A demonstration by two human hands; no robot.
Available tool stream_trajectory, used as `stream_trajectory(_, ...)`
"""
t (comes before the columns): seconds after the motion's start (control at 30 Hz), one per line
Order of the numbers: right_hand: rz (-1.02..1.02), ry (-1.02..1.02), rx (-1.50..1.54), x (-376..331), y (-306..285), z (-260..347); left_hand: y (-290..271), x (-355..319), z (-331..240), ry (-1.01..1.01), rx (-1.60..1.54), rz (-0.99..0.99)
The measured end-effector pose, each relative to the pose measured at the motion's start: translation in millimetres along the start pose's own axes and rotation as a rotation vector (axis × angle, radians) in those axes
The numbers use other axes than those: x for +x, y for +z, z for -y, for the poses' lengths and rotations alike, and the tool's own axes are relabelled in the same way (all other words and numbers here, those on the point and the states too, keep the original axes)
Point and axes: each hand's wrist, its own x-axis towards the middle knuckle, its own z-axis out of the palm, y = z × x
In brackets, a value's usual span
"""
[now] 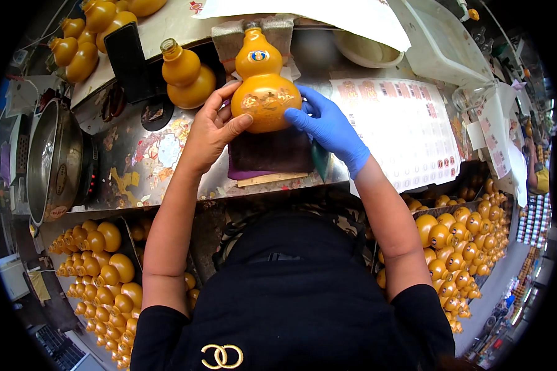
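Glossy orange gourd-shaped bottle, lying on a dark cloth and cupped between bare left hand and blue-gloved right hand; apparently rigid, slippery, breakable—best held around its wide lower bulb.

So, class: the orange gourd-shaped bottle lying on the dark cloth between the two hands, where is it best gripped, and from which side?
Probably at the narrow waist between the two bulbs of the gourd bottle, coming from above with fingers on either side. It lies neck pointing away on the dark cloth, and the round glossy lower bulb offers little purchase; the left hand and gloved right hand need both sides to cup it.
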Motion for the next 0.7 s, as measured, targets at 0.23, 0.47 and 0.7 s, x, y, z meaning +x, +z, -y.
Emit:
stream_trajectory(0.23,-0.003,0.031,0.1,-1,2,0,1,0,-1,-0.005,-0.048,-0.006)
stream_trajectory(0.47,-0.017,0.05,0.065,-2,4,4,6,0,-5,-0.037,-0.031,-0.041)
stream_trajectory(0.7,-0.035,0.029,0.07,-3,7,5,3,1,0,-0.01,-0.031,-0.031)
